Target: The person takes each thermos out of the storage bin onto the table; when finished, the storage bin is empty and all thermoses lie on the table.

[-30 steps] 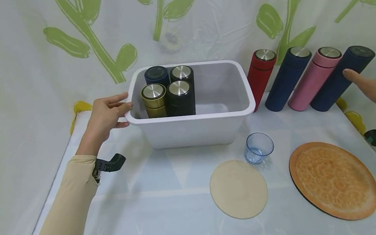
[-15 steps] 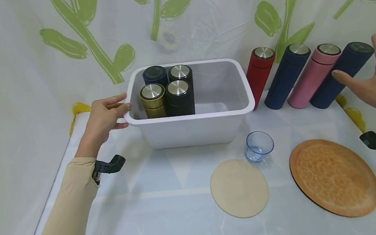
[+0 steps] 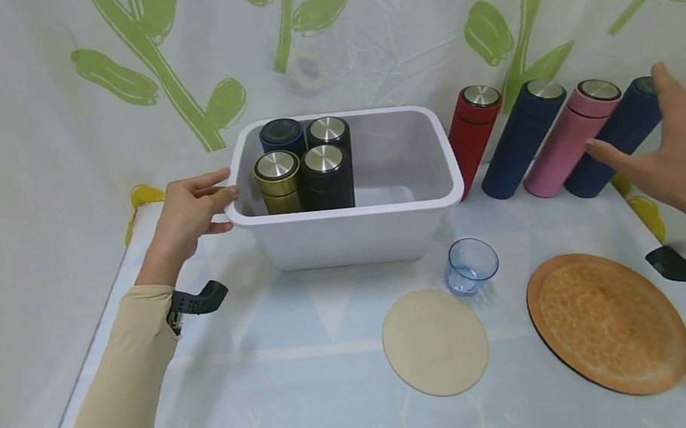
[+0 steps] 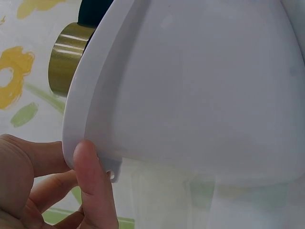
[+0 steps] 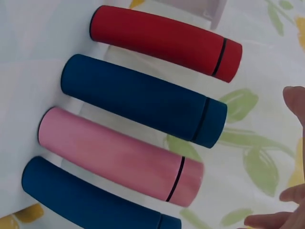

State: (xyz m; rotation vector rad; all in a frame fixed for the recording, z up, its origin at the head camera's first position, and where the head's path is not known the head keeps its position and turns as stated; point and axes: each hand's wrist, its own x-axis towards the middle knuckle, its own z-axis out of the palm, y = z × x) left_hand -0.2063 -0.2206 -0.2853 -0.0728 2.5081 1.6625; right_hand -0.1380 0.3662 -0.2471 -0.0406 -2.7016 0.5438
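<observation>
My left hand (image 3: 185, 215) pinches the left end of a white plastic bin (image 3: 347, 238); in the left wrist view its thumb (image 4: 93, 179) lies along the rim. Inside stand a gold thermos (image 3: 280, 187), a navy thermos (image 3: 283, 136) and two black thermoses, one nearer (image 3: 328, 182), one behind. My right hand (image 3: 681, 162), fingers spread and holding nothing, is nearest the rightmost navy thermos (image 3: 618, 131), partly covering it in the head view. A pink thermos (image 3: 568, 144), another navy thermos (image 3: 520, 144) and a red thermos (image 3: 474, 137) stand in a row left of it.
A clear blue glass (image 3: 471, 268) stands before the bin's right side, beside a round beige mat (image 3: 435, 343). Farther right lies a round brown mat (image 3: 609, 324) near the table's edge. A leaf-patterned curtain (image 3: 386, 30) hangs close behind the bin and thermoses.
My right hand has moved left, across the top of the rightmost navy thermos, with its thumb nearing the pink one. The left hand keeps its hold on the bin.
</observation>
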